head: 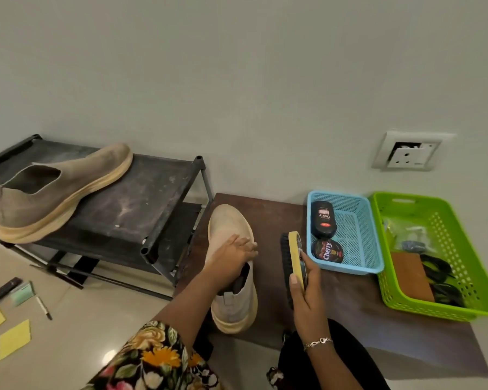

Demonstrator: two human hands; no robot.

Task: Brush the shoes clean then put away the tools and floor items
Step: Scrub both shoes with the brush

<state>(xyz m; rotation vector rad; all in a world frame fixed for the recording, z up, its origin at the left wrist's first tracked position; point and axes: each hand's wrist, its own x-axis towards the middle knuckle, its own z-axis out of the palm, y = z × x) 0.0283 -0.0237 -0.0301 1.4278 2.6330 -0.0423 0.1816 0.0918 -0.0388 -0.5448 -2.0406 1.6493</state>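
Observation:
A pale suede shoe (229, 223) with a cream sole stands on a dark brown mat (350, 299), toe pointing at the wall. My left hand (231, 258) grips it across the top near the opening. Just right of the shoe, my right hand (304, 285) holds a yellow-backed brush (293, 249) with black bristles, bristles facing the shoe and not touching it. The matching shoe (59, 190) lies on top of a black shoe rack (141, 204) at the left.
A blue basket (358, 237) holds a black polish bottle (323, 219) and a Cherry polish tin (327, 251). A green basket (445, 249) with cloths and laces stands at the right. Yellow sticky notes (13, 339), a pen (43, 307) and a dark ruler lie on the floor at left.

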